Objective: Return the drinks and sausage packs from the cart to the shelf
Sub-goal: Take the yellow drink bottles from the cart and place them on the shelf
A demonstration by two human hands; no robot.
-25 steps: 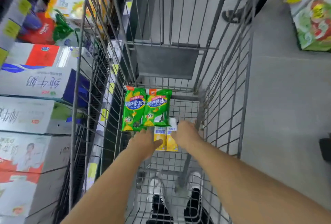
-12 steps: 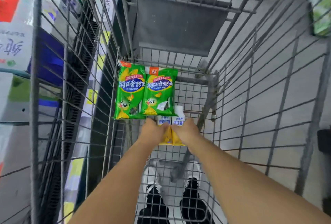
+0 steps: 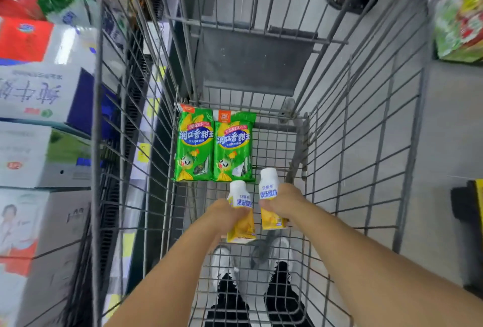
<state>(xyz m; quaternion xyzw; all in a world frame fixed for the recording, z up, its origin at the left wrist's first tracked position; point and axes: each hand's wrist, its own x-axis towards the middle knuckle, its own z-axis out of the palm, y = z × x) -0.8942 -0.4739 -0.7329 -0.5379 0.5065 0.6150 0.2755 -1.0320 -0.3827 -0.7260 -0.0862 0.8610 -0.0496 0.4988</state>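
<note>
Left hand grips one drink bottle; right hand grips another. Two green sausage packs lie just beyond the hands in the cart.

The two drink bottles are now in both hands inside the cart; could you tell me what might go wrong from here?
1. The left hand and right hand each grip a drink bottle; lifted close together, they could knock each other or the cart's wire wall.
2. With both hands full, the sausage packs need a second trip.

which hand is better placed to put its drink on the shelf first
Left, probably. The left hand grips a drink bottle on the side where the shelf boxes stand; the right hand holds its own bottle farther away.
</note>
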